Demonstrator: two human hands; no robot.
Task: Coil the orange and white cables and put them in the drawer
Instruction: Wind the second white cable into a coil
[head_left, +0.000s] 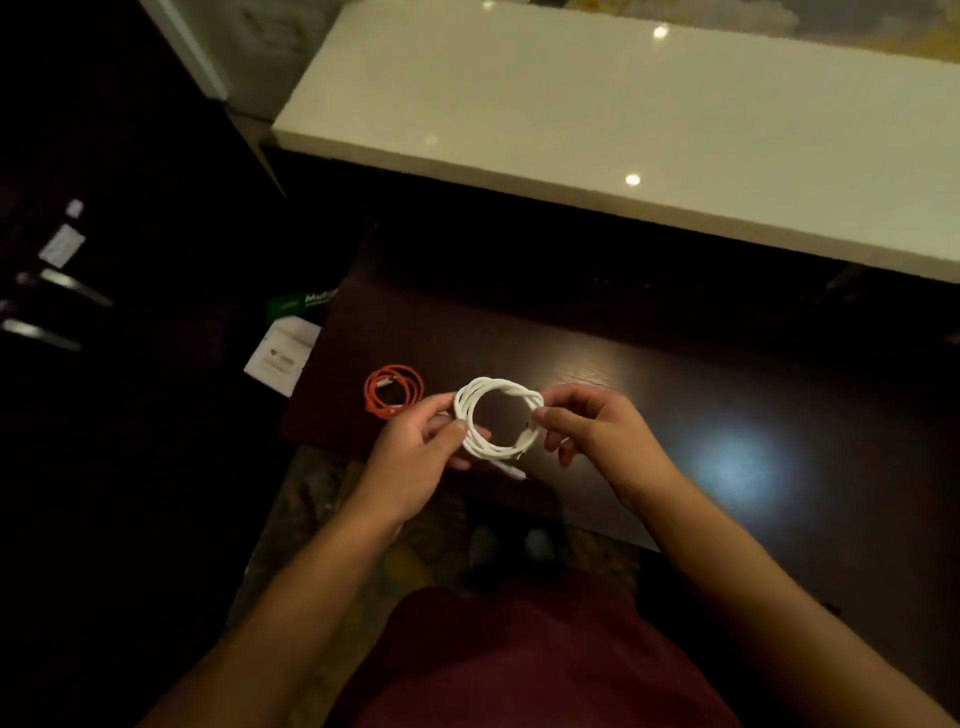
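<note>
While both hands pinch the white cable as a coil above the dark table, left hand and right hand at opposite sides, risk remains; a loose plug end may unwind it; orange cable lies coiled just beside; no drawer identifiable.

Glossy dark wood-grain table, glossy cream stone-like counter, smooth cables.

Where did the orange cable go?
The orange cable lies coiled on the dark table, near its left edge, just left of the white cable held in both hands.
</note>
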